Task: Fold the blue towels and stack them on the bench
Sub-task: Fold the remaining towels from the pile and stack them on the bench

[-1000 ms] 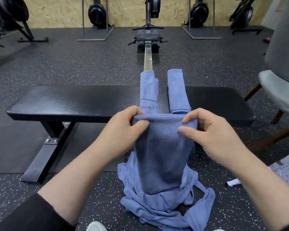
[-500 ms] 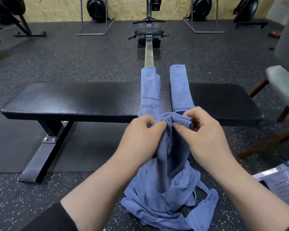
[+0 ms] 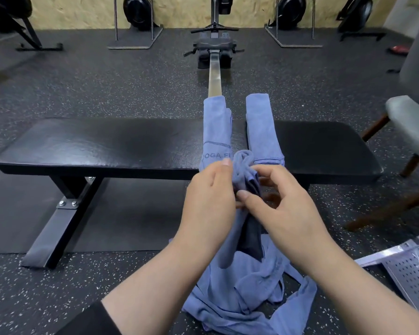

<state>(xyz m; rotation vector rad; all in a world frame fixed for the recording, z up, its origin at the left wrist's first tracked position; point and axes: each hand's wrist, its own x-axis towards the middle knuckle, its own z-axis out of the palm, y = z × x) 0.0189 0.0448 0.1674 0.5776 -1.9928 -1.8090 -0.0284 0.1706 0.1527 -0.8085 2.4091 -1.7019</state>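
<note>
My left hand [image 3: 209,189] and right hand [image 3: 279,201] pinch the bunched towel [image 3: 246,170] (long axis hanging down), bench [image 3: 107,146] just beyond.

The towel [image 3: 246,175] bunched between my left hand [image 3: 208,201] and right hand [image 3: 283,206] is soft blue cloth with a matt, fine nap; its inner face looks darker. The two folded towels, the left one [image 3: 215,131] printed with grey lettering and the right one [image 3: 263,131], are the same matt cloth, as is the crumpled pile [image 3: 249,293] below. The bench [image 3: 94,146] has a black padded top with a faint leather-like sheen and matt black metal legs with bright bolts. The floor [image 3: 107,88] is rough black rubber with pale speckles. The rowing-machine rail [image 3: 214,76] is smooth brushed metal. The chair [image 3: 411,122] has grey fabric upholstery and dark wooden legs. The perforated panel [image 3: 414,276] looks like pale metal.
</note>
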